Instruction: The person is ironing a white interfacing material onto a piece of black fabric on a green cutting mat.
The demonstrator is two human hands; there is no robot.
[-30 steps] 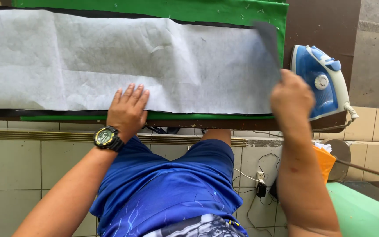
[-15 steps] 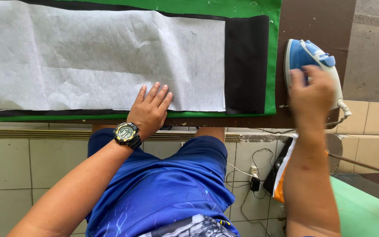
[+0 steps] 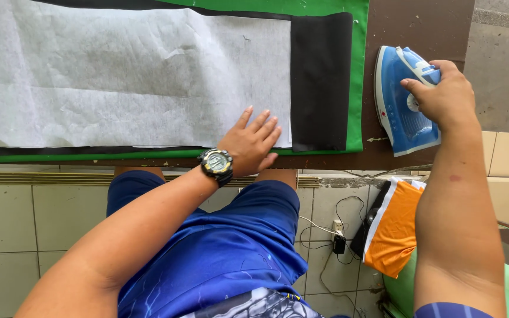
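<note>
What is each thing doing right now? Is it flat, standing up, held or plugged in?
White sheet: spread flat, wrinkled, over black cloth.
Black cloth: flat, right end uncovered.
Green cloth: flat, underneath.
Iron: standing on its heel, gripped.
Left hand: flat on sheet edge.
Right hand: around iron handle.
Plug: in wall socket.

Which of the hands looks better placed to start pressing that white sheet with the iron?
Probably the right hand: it already grips the blue iron, which stands on the brown board beside the black cloth. The left hand lies flat on the white sheet, holding it down.
</note>
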